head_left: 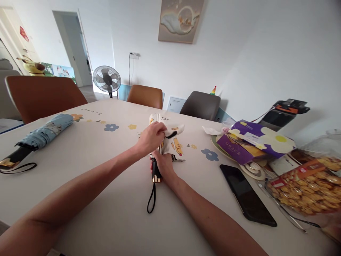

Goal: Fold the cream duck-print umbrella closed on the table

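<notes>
A folded white umbrella [177, 146] with a cartoon print lies on the table in front of me, its canopy loose and spread to the right. Its black handle [156, 172] has a gold-coloured end and points toward me, with a black wrist loop [151, 199] hanging from it. My right hand [164, 165] is closed around the umbrella where handle meets canopy. Higher up, my left hand [152, 137] is closed on the canopy fabric, beside a short black strap [171, 134]. The left fingertips are partly hidden.
A blue folded umbrella [48, 131] lies at the left on the table's pale, flower-printed cloth [106, 185]. At the right are a black phone [247, 195], purple boxes [239, 147] and a snack bag [306, 186]. Chairs [145, 95] stand along the far edge, a fan [107, 79] behind.
</notes>
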### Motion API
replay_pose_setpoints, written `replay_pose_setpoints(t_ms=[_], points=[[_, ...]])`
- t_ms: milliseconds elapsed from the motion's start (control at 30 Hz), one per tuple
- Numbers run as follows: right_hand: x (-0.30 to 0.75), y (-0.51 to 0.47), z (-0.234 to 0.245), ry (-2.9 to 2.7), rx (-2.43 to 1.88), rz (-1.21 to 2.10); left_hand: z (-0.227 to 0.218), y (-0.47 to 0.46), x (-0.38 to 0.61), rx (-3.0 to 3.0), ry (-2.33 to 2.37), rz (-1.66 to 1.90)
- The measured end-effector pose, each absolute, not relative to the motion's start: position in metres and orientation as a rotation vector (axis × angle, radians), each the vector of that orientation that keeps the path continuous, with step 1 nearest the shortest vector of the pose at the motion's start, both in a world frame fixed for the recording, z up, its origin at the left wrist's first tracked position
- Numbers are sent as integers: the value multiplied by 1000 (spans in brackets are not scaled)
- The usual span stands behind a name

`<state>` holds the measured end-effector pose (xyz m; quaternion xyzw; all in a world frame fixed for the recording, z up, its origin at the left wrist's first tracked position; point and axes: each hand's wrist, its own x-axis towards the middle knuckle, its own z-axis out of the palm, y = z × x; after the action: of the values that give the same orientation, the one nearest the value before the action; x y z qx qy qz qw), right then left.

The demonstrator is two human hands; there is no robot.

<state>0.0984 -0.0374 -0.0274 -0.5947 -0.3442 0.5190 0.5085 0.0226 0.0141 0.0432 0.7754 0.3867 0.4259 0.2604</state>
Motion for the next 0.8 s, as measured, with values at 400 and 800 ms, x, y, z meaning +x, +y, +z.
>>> replay_pose_setpoints(t_ms=[400, 800], points=[[98, -37, -27, -834, -1417, 1247, 44, 24, 18, 1228, 849, 1221], [99, -37, -27, -846, -1428, 1249, 60, 36, 0, 1400, 1127, 1582]])
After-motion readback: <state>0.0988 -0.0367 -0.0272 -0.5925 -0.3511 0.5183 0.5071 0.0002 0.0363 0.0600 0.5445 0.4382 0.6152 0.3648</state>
